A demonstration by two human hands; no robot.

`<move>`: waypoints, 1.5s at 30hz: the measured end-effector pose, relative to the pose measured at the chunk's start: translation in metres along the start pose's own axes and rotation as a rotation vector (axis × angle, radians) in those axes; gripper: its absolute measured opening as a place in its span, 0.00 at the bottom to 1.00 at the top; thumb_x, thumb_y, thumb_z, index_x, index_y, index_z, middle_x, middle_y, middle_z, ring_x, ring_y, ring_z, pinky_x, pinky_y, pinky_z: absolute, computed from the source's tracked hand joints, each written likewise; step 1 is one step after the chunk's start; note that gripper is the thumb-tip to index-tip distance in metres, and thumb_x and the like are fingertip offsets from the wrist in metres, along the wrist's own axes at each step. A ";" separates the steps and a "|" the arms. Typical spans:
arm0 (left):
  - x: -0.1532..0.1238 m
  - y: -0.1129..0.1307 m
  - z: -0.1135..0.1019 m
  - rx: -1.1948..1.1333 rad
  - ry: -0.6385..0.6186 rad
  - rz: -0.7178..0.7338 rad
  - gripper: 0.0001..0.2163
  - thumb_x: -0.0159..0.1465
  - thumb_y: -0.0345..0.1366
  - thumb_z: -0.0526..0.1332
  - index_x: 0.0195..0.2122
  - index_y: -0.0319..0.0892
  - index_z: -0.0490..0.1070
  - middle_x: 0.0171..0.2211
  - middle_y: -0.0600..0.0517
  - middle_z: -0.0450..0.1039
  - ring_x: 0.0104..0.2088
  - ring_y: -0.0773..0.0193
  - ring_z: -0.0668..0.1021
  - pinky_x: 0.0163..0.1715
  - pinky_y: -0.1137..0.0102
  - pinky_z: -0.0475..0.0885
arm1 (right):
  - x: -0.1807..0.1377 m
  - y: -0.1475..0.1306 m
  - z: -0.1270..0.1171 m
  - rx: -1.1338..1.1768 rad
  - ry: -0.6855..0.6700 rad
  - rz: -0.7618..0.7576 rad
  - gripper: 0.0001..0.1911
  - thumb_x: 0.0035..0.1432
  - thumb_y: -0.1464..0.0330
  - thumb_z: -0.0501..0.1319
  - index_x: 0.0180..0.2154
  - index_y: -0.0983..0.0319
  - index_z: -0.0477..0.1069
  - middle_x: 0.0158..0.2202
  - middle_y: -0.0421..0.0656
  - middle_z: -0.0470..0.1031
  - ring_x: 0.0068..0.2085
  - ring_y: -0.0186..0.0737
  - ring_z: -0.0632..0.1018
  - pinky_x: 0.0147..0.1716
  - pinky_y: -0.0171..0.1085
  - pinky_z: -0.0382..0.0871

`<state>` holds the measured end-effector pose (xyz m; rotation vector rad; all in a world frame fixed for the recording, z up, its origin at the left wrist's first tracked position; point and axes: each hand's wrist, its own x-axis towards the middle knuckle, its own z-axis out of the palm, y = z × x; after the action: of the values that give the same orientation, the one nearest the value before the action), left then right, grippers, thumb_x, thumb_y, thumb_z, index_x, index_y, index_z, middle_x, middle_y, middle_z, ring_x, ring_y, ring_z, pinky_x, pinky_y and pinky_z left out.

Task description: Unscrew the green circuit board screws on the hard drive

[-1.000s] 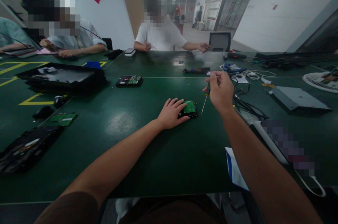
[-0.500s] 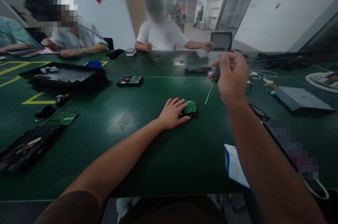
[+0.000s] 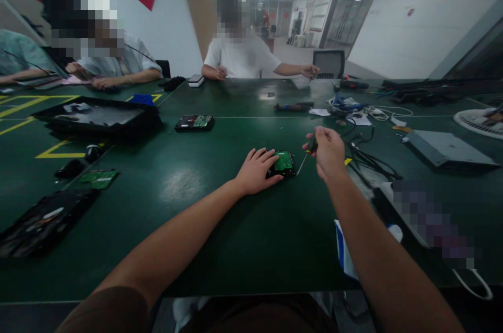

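At the left of the table (image 3: 228, 249), a dark casing (image 3: 47, 220) lies near and a black tray (image 3: 98, 128) far, probably set aside to leave working room. Further right, the left hand (image 3: 257, 171) lies flat on a hard drive (image 3: 284, 161), fingers slightly spread, gripping nothing, seemingly to steady it. The drive sits in the middle, green board up, its left part under those fingers and its right part exposed. Just right, the right hand's (image 3: 329, 151) fingers are closed round a screwdriver (image 3: 308, 151), slanted apparently so its tip reaches the drive's near right corner; whether they touch, I cannot tell. Cables (image 3: 371, 163) lie beyond, rightward.
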<state>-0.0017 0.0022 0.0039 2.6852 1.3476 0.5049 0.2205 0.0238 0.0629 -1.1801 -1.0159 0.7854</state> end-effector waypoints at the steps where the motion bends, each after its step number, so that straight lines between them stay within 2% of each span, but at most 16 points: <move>1: 0.000 0.000 0.000 0.000 0.000 -0.001 0.36 0.67 0.63 0.55 0.71 0.48 0.60 0.72 0.47 0.58 0.73 0.43 0.58 0.72 0.45 0.47 | 0.000 0.008 -0.002 0.018 0.004 0.038 0.20 0.60 0.51 0.62 0.44 0.58 0.65 0.37 0.41 0.77 0.24 0.34 0.79 0.14 0.29 0.59; 5: 0.000 -0.001 -0.001 0.001 -0.011 0.000 0.36 0.68 0.63 0.54 0.71 0.49 0.59 0.73 0.47 0.58 0.73 0.44 0.58 0.72 0.45 0.47 | 0.002 0.030 -0.004 0.050 -0.032 0.024 0.25 0.54 0.60 0.66 0.52 0.58 0.64 0.38 0.39 0.76 0.32 0.37 0.83 0.22 0.30 0.69; 10: 0.000 -0.001 -0.001 -0.001 -0.019 0.000 0.36 0.68 0.63 0.54 0.71 0.48 0.59 0.73 0.47 0.57 0.73 0.43 0.57 0.72 0.44 0.47 | -0.002 0.039 -0.006 -0.049 -0.046 -0.172 0.36 0.57 0.60 0.68 0.63 0.56 0.58 0.45 0.44 0.78 0.39 0.42 0.84 0.34 0.38 0.79; 15: 0.000 0.001 -0.001 0.003 -0.016 0.000 0.36 0.68 0.63 0.54 0.71 0.47 0.60 0.73 0.47 0.57 0.73 0.43 0.58 0.72 0.45 0.47 | -0.011 0.038 -0.011 -0.205 0.004 -0.308 0.30 0.62 0.55 0.66 0.61 0.54 0.63 0.46 0.46 0.77 0.39 0.43 0.83 0.29 0.38 0.79; 18: 0.000 0.002 -0.002 0.011 -0.012 -0.002 0.35 0.69 0.62 0.54 0.70 0.47 0.61 0.73 0.48 0.58 0.73 0.43 0.58 0.72 0.45 0.47 | -0.016 0.035 -0.010 -0.169 -0.034 -0.338 0.27 0.67 0.55 0.61 0.63 0.53 0.60 0.43 0.44 0.77 0.36 0.41 0.83 0.27 0.37 0.79; 21: 0.000 0.002 -0.002 0.015 -0.009 0.000 0.35 0.68 0.61 0.54 0.70 0.47 0.61 0.73 0.48 0.58 0.73 0.44 0.58 0.72 0.45 0.47 | -0.017 0.033 -0.009 -0.135 -0.066 -0.361 0.27 0.69 0.56 0.59 0.65 0.51 0.56 0.43 0.44 0.78 0.35 0.41 0.84 0.29 0.39 0.82; 25: 0.000 0.001 0.000 0.015 0.001 0.001 0.35 0.68 0.61 0.55 0.70 0.47 0.61 0.72 0.47 0.58 0.72 0.43 0.59 0.72 0.45 0.48 | -0.016 0.034 -0.009 -0.141 -0.079 -0.424 0.33 0.67 0.60 0.62 0.68 0.50 0.53 0.46 0.45 0.77 0.40 0.44 0.84 0.36 0.44 0.84; 32: -0.001 0.001 0.002 0.026 0.021 0.007 0.34 0.69 0.60 0.55 0.70 0.46 0.61 0.72 0.48 0.58 0.72 0.43 0.59 0.72 0.45 0.48 | -0.023 0.029 -0.010 -0.286 -0.106 -0.521 0.37 0.65 0.59 0.64 0.70 0.50 0.51 0.48 0.48 0.76 0.40 0.46 0.83 0.40 0.50 0.84; 37: 0.000 0.000 0.002 0.037 0.014 0.005 0.34 0.69 0.61 0.55 0.70 0.47 0.60 0.73 0.48 0.58 0.72 0.43 0.59 0.72 0.45 0.48 | -0.023 0.029 -0.010 -0.344 -0.104 -0.566 0.35 0.65 0.60 0.63 0.69 0.51 0.53 0.48 0.48 0.76 0.41 0.47 0.83 0.41 0.51 0.84; 45: 0.003 -0.001 0.004 0.058 0.035 -0.064 0.34 0.70 0.62 0.53 0.71 0.47 0.60 0.72 0.48 0.59 0.72 0.44 0.59 0.72 0.45 0.48 | -0.021 0.033 -0.009 -0.277 -0.107 -0.578 0.31 0.68 0.61 0.60 0.68 0.51 0.52 0.46 0.47 0.77 0.40 0.44 0.83 0.42 0.49 0.84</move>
<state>0.0006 0.0050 0.0003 2.6800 1.4743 0.5162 0.2225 0.0092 0.0260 -1.0003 -1.4996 0.2548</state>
